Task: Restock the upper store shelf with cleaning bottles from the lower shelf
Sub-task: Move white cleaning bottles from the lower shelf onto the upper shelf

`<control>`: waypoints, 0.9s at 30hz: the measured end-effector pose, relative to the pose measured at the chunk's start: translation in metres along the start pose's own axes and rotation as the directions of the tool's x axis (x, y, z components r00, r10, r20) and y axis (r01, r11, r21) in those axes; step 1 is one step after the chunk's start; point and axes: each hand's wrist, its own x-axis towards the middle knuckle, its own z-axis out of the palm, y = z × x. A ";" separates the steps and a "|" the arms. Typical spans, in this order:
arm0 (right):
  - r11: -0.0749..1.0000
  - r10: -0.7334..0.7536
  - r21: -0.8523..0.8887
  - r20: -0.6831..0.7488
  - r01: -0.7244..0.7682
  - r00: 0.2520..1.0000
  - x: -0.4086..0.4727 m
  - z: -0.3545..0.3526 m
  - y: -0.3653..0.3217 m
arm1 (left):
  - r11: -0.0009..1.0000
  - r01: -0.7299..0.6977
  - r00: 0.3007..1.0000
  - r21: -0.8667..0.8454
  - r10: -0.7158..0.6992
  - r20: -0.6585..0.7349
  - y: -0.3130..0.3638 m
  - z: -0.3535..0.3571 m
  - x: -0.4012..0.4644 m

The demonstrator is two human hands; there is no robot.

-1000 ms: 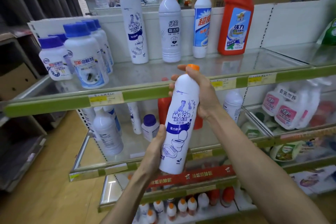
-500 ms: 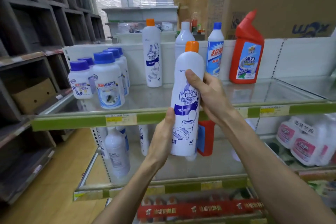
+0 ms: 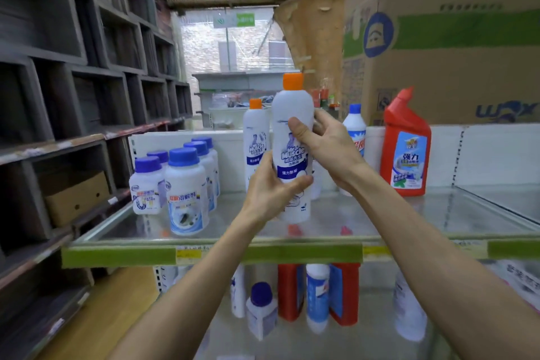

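I hold an orange-capped white toilet-cleaner bottle (image 3: 293, 149) upright over the glass upper shelf (image 3: 380, 222), its base just above the glass near the front edge. My left hand (image 3: 270, 187) wraps the lower part of the bottle, thumb across the front of the label, and my right hand (image 3: 327, 146) grips it higher up, thumb pressed on the front and fingers curled round the back. The shelf is a clear glass sheet with a green price rail (image 3: 210, 254) along its front and a white back panel (image 3: 482, 155) behind. Directly behind my bottle stands a matching orange-capped bottle (image 3: 254, 137); to the right are a blue-capped white bottle (image 3: 355, 128) and a red angled-neck bottle (image 3: 405, 149). On the left side of the shelf a cluster of squat white bottles with blue caps (image 3: 187, 181) stands in rows. Below, the lower shelf (image 3: 222, 330) holds more red, white and blue-capped bottles, blurred through the glass. Dark wooden cubby shelving (image 3: 73, 73) lines the wall to my left, with a cardboard box (image 3: 77, 199) in one compartment. A large cardboard carton (image 3: 455, 61) sits above the back panel on the right, and tan flooring (image 3: 111, 310) shows at lower left.
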 end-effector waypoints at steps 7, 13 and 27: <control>0.966 0.091 -0.247 0.028 -0.082 0.995 0.029 0.009 0.028 | 0.987 0.159 0.987 -0.029 -0.157 0.044 -0.024 -0.011 0.026; 0.955 0.147 -0.257 -0.011 -0.145 0.989 0.055 0.032 0.052 | 0.981 0.195 0.980 -0.010 -0.195 -0.047 -0.046 -0.021 0.043; 0.931 0.147 -0.339 -0.001 -0.138 0.989 0.095 0.057 0.084 | 0.971 0.190 0.976 0.146 -0.171 -0.133 -0.081 -0.030 0.078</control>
